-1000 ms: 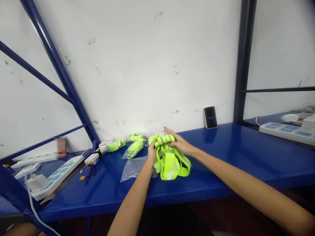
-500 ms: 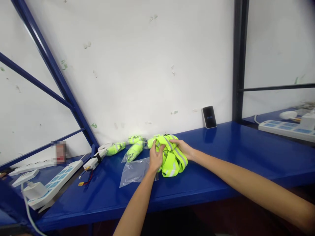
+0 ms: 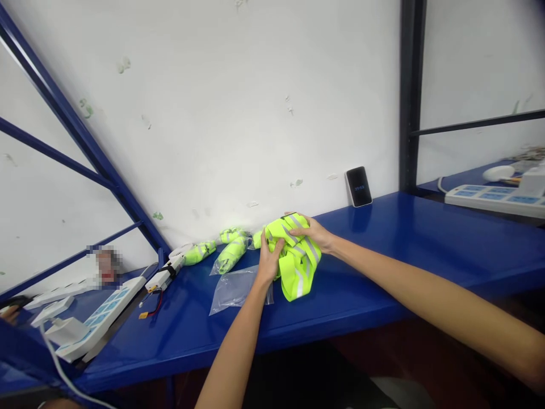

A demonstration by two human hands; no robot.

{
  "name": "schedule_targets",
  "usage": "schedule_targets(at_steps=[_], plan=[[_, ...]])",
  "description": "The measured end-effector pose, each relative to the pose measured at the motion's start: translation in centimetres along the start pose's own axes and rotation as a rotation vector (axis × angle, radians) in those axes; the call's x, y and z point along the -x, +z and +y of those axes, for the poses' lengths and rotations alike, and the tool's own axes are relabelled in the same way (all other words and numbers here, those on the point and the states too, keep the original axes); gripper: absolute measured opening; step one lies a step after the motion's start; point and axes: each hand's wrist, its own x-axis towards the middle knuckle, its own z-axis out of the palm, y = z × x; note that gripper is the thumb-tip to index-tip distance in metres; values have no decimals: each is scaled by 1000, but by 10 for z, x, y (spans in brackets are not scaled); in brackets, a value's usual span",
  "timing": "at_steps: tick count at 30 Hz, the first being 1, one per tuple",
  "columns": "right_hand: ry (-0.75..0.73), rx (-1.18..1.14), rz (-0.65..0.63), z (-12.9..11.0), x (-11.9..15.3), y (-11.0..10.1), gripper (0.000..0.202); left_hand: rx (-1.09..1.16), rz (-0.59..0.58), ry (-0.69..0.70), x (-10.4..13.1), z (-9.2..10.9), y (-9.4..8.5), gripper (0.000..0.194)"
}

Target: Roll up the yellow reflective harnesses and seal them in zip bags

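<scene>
A bundle of neon-yellow reflective strap [image 3: 293,267] with grey stripes is gathered between my two hands above the blue table. My left hand [image 3: 269,258] grips its left side, thumb and fingers pinching the folds. On the right, my right hand [image 3: 314,233] has its thumb across the top layers and its other fingers partly hidden behind. Loose loops hang down below the hands. A clear plastic bag [image 3: 234,289] lies flat by my left wrist, partly under my forearm. Several bagged yellow strap rolls [image 3: 233,254] rest behind it, near the wall.
A small black-screened device [image 3: 359,186] leans on the wall at the back right. Left, a white battery pack [image 3: 164,278] with a wire and yellow connector lies on the blue table [image 3: 404,244]. White power strips [image 3: 102,315] sit past the frame post, with another [image 3: 494,196] at far right.
My right hand has shifted its hold, its thumb now over the top of the strap bundle. The hanging loops have drawn together. The whole view has tilted slightly.
</scene>
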Motion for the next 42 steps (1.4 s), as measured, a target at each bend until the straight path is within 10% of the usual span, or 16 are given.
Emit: schedule_targets(at_steps=[7,14,22,32,37,42], plan=[[-167,-63,468,-3,-19,-7,47,40,-200,-118,3,-7,5,95],[-240,172,734,10,-30,-32,50,-50,-258,-120,2,-10,2,75],[-489,703,532,13,-27,-51,38,-127,-336,-163,6,0,8,69],[-439,1176,-279,-2,5,-62,57,115,-233,-290,-2,-16,7,40],[-378,1219,-384,-8,27,-56,65,249,-10,-278,-9,-15,13,23],[-311,1273,-389,-8,45,-37,30,360,29,-328,-6,-9,9,26]])
